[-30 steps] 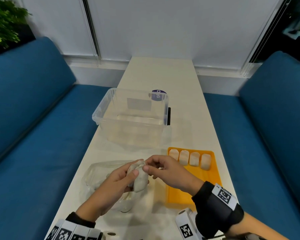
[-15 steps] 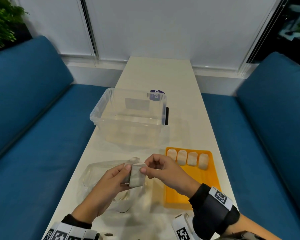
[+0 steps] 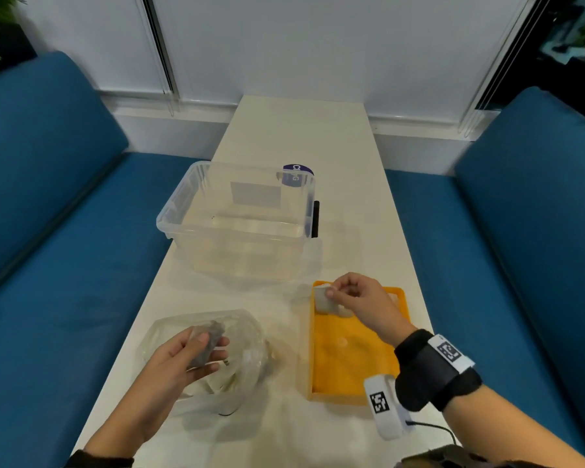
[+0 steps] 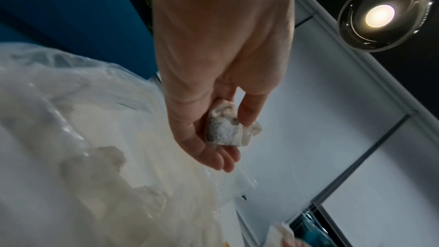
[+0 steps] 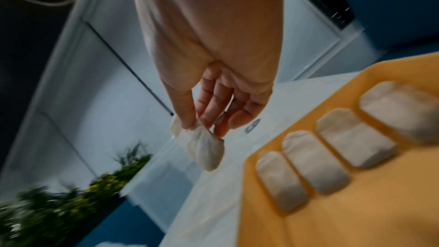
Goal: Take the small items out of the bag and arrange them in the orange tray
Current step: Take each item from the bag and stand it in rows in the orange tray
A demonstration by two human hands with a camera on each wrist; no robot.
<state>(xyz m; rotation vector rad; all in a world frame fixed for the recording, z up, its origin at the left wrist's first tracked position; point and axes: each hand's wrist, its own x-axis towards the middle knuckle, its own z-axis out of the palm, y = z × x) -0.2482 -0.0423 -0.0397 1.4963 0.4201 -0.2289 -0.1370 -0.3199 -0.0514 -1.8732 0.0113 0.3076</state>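
We're pinching a sachet (image 5: 206, 149) in our right hand (image 3: 355, 298) at the orange tray's (image 3: 352, 363) 11 o'clock corner; our left hand (image 3: 183, 359) is gripping another over the bag (image 3: 247, 336). That loose fingertip hold is risking a drop outside the row.

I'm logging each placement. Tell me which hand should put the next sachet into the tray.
Right. The right hand already pinches a sachet by the far-left corner of the orange tray, beside the row of four. The left hand holds its sachet over the bag.
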